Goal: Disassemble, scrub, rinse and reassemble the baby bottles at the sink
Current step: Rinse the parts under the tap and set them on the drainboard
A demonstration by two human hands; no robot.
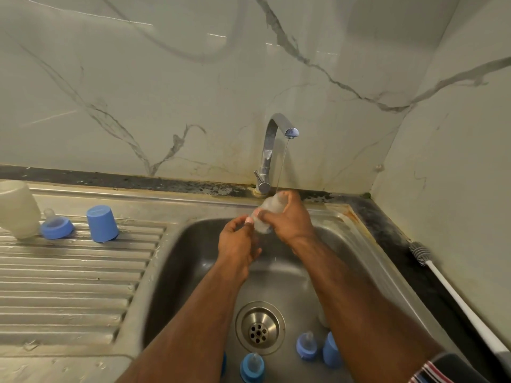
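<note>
Stainless sink [367, 244] filling the lower centre of the frame, ribbed draining board [69, 272] at left, marble-veined wall [138, 78] above. Chrome tap [269, 150] at upper centre, running a thin stream onto a clear baby bottle [266, 214] held over the basin. Right hand [290, 219] wrapped round the bottle's upper body, fingers curled about it; left hand [237, 239] just below and to the left, fingertips pinching at the bottle's lower end. Bottle tilted, blurred, lying between the two hands and touching both. Probably light, stiff plastic, slippery while wet and soapy; best gripped round the barrel with the whole hand rather than by the rim. Another clear bottle [18, 208] lying at far left on the draining board, beside it a blue collar with teat [56, 225] and an upturned blue cap [102, 223]. Low in the basin near the drain [260, 327], two more blue teat collars [252, 367] [306, 345] and a blue cap [330, 349], apparently still to be washed. White-handled bottle brush [453, 294] lying on the dark table edge at right, well apart from both hands.
</note>
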